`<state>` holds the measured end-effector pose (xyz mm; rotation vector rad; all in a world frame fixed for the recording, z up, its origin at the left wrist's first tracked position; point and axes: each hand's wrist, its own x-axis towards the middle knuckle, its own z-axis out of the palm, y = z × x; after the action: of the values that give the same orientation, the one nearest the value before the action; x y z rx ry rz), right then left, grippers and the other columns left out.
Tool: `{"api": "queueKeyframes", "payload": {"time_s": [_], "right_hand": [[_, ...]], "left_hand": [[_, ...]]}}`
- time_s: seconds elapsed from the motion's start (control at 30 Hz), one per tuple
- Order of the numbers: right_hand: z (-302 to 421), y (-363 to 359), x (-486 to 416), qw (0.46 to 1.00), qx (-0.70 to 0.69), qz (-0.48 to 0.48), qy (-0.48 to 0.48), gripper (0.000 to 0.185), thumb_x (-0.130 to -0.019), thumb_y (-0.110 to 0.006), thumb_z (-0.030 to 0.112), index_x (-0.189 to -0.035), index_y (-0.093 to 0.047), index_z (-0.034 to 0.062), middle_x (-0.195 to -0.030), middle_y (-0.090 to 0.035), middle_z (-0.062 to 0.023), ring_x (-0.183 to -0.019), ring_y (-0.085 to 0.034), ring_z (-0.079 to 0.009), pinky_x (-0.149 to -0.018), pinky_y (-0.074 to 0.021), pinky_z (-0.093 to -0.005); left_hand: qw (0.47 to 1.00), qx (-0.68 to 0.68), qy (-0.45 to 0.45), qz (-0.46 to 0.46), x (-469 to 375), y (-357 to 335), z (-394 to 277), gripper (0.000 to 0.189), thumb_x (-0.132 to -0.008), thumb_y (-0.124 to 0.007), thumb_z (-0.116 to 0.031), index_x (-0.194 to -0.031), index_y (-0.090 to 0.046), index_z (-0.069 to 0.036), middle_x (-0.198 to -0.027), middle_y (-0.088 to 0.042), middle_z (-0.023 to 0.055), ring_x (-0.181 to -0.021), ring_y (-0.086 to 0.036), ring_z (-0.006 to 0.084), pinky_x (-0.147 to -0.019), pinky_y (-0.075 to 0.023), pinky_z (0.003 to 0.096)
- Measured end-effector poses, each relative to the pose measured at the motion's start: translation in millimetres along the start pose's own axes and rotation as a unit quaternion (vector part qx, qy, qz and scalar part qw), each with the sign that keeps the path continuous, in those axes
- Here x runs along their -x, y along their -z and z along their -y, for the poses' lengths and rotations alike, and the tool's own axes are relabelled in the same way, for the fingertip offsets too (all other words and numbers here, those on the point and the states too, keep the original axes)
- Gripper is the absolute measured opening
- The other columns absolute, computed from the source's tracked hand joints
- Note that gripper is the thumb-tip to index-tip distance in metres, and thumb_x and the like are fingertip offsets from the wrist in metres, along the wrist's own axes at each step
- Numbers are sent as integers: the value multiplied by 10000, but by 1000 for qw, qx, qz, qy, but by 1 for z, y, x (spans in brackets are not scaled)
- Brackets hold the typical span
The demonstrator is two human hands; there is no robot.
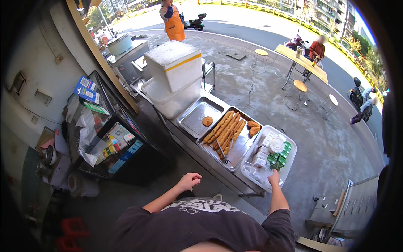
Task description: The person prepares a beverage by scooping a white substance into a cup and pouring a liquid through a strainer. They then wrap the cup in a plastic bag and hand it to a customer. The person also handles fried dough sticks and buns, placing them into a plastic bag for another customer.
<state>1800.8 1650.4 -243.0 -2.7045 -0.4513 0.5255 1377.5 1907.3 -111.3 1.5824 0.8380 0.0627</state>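
My right hand (274, 178) is at the near edge of a white plastic tray (294, 151), over clear plastic bags (263, 174). Its fingers point down, and whether they grip a bag is hidden. Green boxes (278, 160), white-wrapped packs (260, 157) and a round lidded tub (276, 144) share that tray. My left hand (190, 181) hovers in front of my body, loosely curled with nothing visible in it. Beside the white tray, a metal tray (241, 154) holds several fried dough sticks (225, 129), metal tongs (224, 154) and fried pieces (253, 128).
Another metal tray (192, 119) bears one round fried cake (207, 121). A foam box (176, 66) stands on a translucent bin (170, 99) behind it. To the left is a glass-sided cabinet (126, 157). A person in an orange apron (174, 26) stands beyond; others are near a wooden table (302, 63).
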Motion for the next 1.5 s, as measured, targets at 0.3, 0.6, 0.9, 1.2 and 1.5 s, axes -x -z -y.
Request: {"api": "queueKeyframes", "payload": {"time_s": [0.3,0.6,0.9,1.2,1.5], "right_hand": [[-7,-6,23,998,-25,-54,-36,400,-802,-488,43,-1171,-607,141,-1123,-640,-155,-1051,-605,-329,-879,-484,-424],[-9,6,46,990,-45,-128,-46,318,-822,-476,65,-1079,-641,152,-1054,-663,-136,-1006,-626,-319,-841,-497,-418],[-12,10,62,974,-114,-190,-41,240,-788,-543,100,-998,-657,121,-1012,-662,-149,-955,-627,-326,-814,-497,-413],[50,36,78,894,-402,-186,68,249,-741,-630,62,-986,-660,28,-696,-643,-75,-625,-608,-160,-596,-480,-305],[161,69,152,776,-606,113,129,302,-825,-594,3,-1126,-598,10,-775,-605,9,-658,-544,-57,-568,-439,-213]], "left_hand": [[999,44,-18,19,-11,5,13,228,-871,-568,-66,-1072,-623,27,-840,-666,73,-760,-624,115,-711,-509,245],[996,45,-43,58,-29,-4,-9,209,-875,-577,-52,-1063,-628,22,-835,-660,67,-760,-622,111,-713,-509,238],[993,23,-52,100,-49,-18,-24,210,-881,-584,-55,-1072,-623,22,-840,-665,68,-758,-625,113,-710,-510,243],[993,31,-21,109,-55,-24,-22,211,-899,-574,-70,-1091,-615,7,-881,-677,86,-777,-643,130,-702,-511,237],[991,62,-25,113,-94,-35,-25,330,-940,-569,-222,-1214,-569,-39,-967,-633,1,-779,-572,65,-657,-442,201]]}}
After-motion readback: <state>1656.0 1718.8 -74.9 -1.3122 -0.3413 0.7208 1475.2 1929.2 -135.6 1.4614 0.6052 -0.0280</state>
